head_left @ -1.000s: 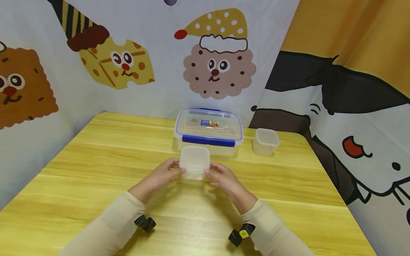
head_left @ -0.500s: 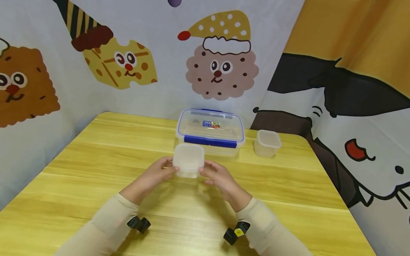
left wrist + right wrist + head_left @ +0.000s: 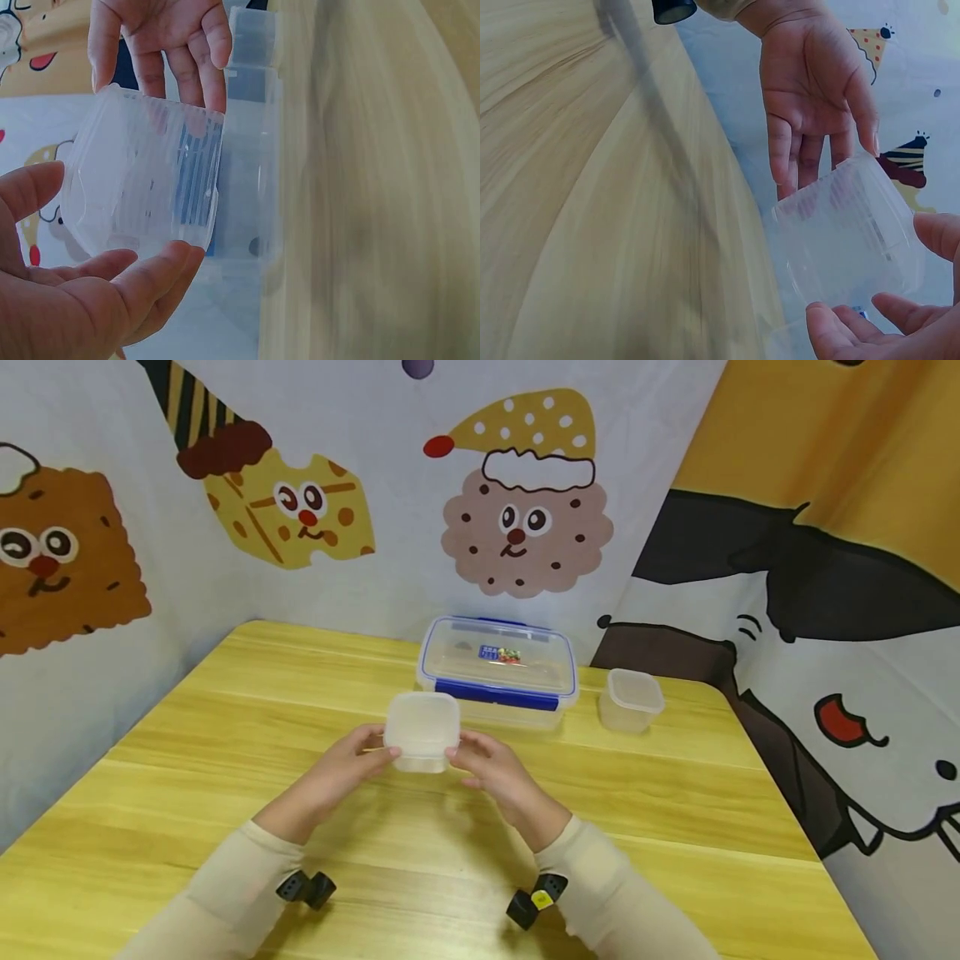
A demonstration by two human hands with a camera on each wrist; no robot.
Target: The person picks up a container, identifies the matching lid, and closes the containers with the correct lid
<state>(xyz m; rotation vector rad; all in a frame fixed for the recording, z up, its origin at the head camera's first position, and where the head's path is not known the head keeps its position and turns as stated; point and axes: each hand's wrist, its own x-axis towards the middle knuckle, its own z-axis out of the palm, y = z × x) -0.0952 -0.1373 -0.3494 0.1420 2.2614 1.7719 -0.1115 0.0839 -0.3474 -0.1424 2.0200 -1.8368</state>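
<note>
A small clear square food container (image 3: 422,727) with a whitish lid is held up between both hands in the head view. My left hand (image 3: 347,774) grips its left side, thumb at the lid's edge and fingers along the wall. On the opposite side my right hand (image 3: 506,781) grips it the same way. In the left wrist view the ribbed see-through wall of the food container (image 3: 150,172) spans from the near fingers to the far ones. The right wrist view shows the food container (image 3: 847,232) tilted, off the wooden table.
Behind the hands stands a large clear box (image 3: 498,660) with blue clips and a blue-edged lid. A second small lidded container (image 3: 631,700) sits to its right. The wooden table (image 3: 187,760) ends at a cartoon-printed curtain (image 3: 390,585).
Both hands have carried the small container to the left and slightly up in the head view, keeping their grip. The background has shifted slightly right as the head turned.
</note>
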